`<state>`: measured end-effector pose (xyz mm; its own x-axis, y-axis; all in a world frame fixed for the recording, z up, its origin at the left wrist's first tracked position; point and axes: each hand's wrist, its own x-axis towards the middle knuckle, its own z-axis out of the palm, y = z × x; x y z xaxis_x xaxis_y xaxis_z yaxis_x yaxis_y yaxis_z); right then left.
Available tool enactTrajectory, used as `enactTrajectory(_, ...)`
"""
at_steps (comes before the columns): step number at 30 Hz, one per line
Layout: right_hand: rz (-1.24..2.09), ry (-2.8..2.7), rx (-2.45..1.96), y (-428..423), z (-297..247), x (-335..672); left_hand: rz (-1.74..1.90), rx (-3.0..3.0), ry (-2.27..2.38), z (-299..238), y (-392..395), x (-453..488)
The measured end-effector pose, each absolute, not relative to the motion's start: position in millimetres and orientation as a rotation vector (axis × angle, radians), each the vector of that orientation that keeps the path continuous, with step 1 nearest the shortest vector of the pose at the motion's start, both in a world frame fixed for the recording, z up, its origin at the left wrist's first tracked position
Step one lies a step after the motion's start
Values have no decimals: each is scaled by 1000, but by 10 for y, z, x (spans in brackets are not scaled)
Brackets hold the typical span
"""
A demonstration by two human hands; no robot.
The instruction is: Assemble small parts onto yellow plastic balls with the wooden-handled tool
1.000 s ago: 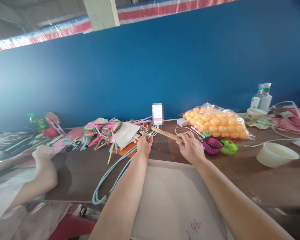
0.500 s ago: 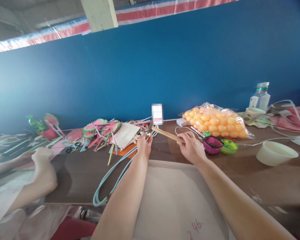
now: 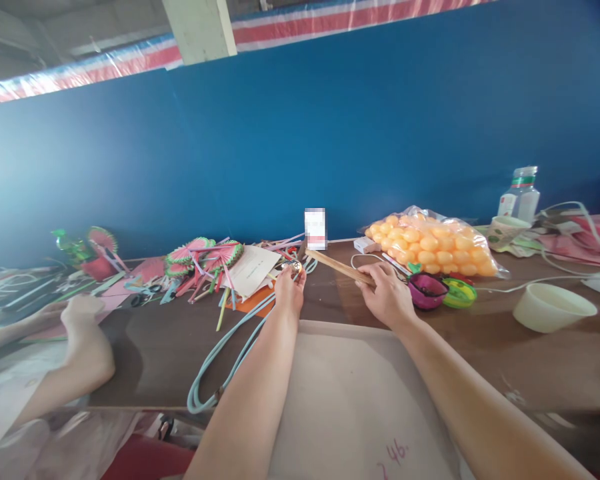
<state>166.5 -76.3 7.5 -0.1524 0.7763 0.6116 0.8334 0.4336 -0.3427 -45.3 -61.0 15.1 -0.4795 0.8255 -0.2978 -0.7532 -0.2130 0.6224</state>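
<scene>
My left hand (image 3: 289, 291) is closed round a small shiny metal piece (image 3: 293, 267) at its fingertips, above the brown table (image 3: 155, 347). My right hand (image 3: 387, 295) grips a flat wooden stick (image 3: 336, 265) that points up and left toward the metal piece. Both forearms reach over a beige board (image 3: 345, 393) lying at the table's near edge. A purple dish (image 3: 425, 291) and a green one (image 3: 459, 293) sit just right of my right hand.
A bag of orange balls (image 3: 433, 247) lies behind the dishes. A white bowl (image 3: 553, 307), a paper cup (image 3: 503, 230) and a bottle (image 3: 521, 193) stand at the right. Pink-green paper fans and straws (image 3: 205, 257) lie left. A light-blue hose (image 3: 225, 357) loops near. Another person's arm (image 3: 80, 353) rests at far left.
My right hand has tipped the wooden stick slightly upward. The other person's hand at the left shifted a little. My left hand stays put.
</scene>
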Motion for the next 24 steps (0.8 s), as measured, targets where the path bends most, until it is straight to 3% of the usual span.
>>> enactTrajectory(24,-71,-1927,-1314,-728,26,1679,1882,146,840,175,-627,-456)
